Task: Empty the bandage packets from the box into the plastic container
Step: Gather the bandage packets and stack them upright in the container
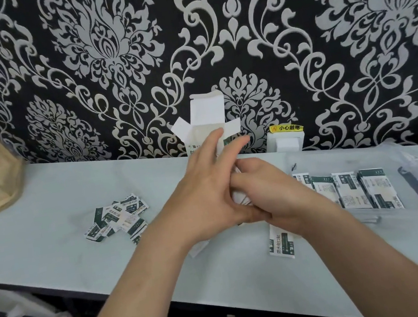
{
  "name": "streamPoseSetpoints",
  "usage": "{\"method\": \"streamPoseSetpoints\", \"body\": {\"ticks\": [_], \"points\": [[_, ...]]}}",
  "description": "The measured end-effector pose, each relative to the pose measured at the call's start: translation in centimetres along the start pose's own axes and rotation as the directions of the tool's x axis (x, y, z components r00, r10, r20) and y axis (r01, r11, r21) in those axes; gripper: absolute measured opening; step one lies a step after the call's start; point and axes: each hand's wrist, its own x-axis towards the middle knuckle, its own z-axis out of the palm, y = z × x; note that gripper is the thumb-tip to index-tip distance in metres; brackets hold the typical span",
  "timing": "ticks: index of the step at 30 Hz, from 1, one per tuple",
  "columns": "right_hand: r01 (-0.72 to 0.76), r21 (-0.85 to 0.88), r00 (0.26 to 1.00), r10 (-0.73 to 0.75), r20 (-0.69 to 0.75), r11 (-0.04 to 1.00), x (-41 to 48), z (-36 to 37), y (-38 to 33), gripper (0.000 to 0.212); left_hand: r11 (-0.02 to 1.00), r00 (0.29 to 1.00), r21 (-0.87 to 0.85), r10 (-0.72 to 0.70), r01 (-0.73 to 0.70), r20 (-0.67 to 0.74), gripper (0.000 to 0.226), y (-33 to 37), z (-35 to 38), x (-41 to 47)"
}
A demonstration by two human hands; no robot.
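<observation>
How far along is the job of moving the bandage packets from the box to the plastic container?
Partly done. Rows of green-and-white bandage packets already sit in the clear plastic container. Both hands grip a bunch together. Left: a loose pile on the pale counter; the open white cardboard box stands behind.

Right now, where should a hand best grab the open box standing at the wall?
Probably around the box body, below its raised flaps, reaching in from the front. It stands upright against the wall, so the back is blocked, and the thin flaps would likely bend. The left hand partly hides its lower half.
</observation>
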Motion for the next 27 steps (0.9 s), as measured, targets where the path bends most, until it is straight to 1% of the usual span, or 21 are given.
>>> {"method": "streamPoseSetpoints", "body": {"ticks": [2,4,6,7,9,11,12,14,17,19,20,22,23,24,25,26,27], "points": [[0.034,-0.063,0.999,-0.035,-0.014,0.997,-0.3,-0.3,-0.2,0.022,0.998,0.998,0.047,0.045,-0.043,-0.051,0.1,0.1,0.4,0.3],[0.06,-0.053,0.998,-0.062,-0.027,0.997,-0.6,-1.0,-0.5,0.019,0.992,0.991,0.094,0.09,-0.08,-0.103,0.088,0.2,0.7,0.6],[0.068,-0.03,0.997,-0.069,-0.043,0.997,-0.9,-1.7,-0.8,0.02,0.989,0.983,0.1,0.118,-0.105,-0.142,0.082,0.6,0.9,0.9],[0.073,-0.027,0.996,-0.074,-0.051,0.997,-1.0,-2.0,-0.8,0.021,0.988,0.98,0.097,0.136,-0.123,-0.147,0.082,0.9,1.0,1.1],[0.074,-0.003,0.994,-0.074,-0.075,0.997,-1.2,-2.3,-0.9,0.027,0.983,0.977,0.097,0.17,-0.158,-0.126,0.09,1.6,1.1,1.3],[0.067,0.08,0.995,-0.061,-0.074,0.995,-1.3,-2.9,-1.0,0.03,0.982,0.98,0.086,0.177,-0.169,-0.095,0.096,2.2,1.0,1.5],[0.06,0.127,0.997,-0.053,-0.057,0.99,-1.4,-3.5,-1.2,0.03,0.983,0.981,0.061,0.176,-0.171,-0.083,0.093,2.5,0.9,1.7],[0.045,0.18,0.999,-0.045,-0.008,0.983,-1.7,-4.4,-1.5,0.035,0.985,0.983,-0.049,0.163,-0.167,-0.082,0.078,2.9,0.6,2.0],[0.027,0.193,0.998,-0.037,0.046,0.981,-2.2,-5.7,-1.7,0.039,0.955,0.995,-0.281,0.08,-0.094,-0.06,0.051,2.6,-0.1,2.4],[-0.012,0.191,0.995,-0.007,0.097,0.981,-2.4,-6.3,-1.7,0.037,0.922,0.999,-0.384,0.039,-0.05,-0.037,0.03,2.1,-0.6,2.6],[-0.028,0.199,0.992,0.003,0.126,0.98,-2.5,-6.5,-1.7,0.038,0.905,0.999,-0.423,0.014,-0.034,-0.049,0.023,2.0,-0.7,2.7],[-0.047,0.219,0.989,0.015,0.148,0.975,-2.6,-6.6,-1.7,0.039,0.891,0.993,-0.453,-0.039,-0.018,-0.116,0.023,1.7,-0.6,3.0],[-0.049,0.221,0.992,0.021,0.126,0.974,-2.7,-6.6,-1.7,0.037,0.891,0.988,-0.454,-0.059,-0.013,-0.143,0.025,1.6,-0.5,3.2],[-0.034,0.202,0.997,0.02,0.073,0.979,-2.7,-6.6,-1.7,0.032,0.889,0.983,-0.457,-0.08,-0.004,-0.165,0.027,1.6,-0.3,3.3],[0.005,0.137,1.0,-0.005,-0.006,0.991,-2.6,-6.6,-1.7,0.026,0.883,0.975,-0.47,-0.106,0.002,-0.195,0.028,1.6,0.0,3.5],[0.061,0.008,0.993,-0.06,-0.102,0.998,-2.6,-6.7,-1.7,0.021,0.873,0.961,-0.487,-0.139,0.006,-0.238,0.028,1.5,0.2,3.7],[0.111,-0.18,0.97,-0.146,-0.194,0.977,-2.5,-6.7,-1.6,0.019,0.861,0.94,-0.508,-0.177,0.004,-0.291,0.025,1.5,0.5,3.9]]}}
